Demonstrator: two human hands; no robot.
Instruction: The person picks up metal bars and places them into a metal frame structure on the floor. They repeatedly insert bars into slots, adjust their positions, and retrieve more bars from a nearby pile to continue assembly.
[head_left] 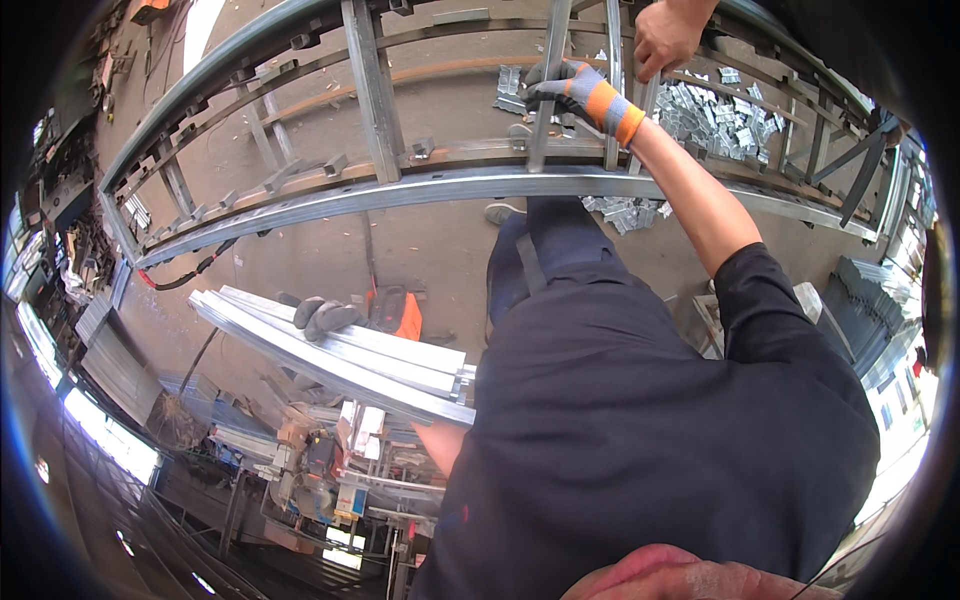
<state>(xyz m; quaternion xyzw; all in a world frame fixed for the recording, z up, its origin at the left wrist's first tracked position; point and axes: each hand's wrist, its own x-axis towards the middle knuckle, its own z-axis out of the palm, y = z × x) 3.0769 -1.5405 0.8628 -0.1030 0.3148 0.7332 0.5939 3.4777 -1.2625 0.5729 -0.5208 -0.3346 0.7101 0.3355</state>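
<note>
My left hand (330, 318), in a dark grey glove, curls its fingers over a bundle of long shiny metal profiles (400, 352), carried against my left side. The forearm is mostly hidden beneath the bundle. Stretched out ahead, my right hand (582, 92) wears a grey and orange glove and is closed round a metal crossbar (546, 125). That crossbar spans a long metal frame (470, 186) in front of me. Close to the right of it, a co-worker's bare hand (670, 38) is at another crossbar (614, 100).
Many small metal brackets (715, 120) lie heaped on the floor beyond and below the frame. An orange case (398, 314) stands on the floor behind the bundle. Stacked metal sheets (865, 310) stand at the right; machinery (310, 470) is at the lower left.
</note>
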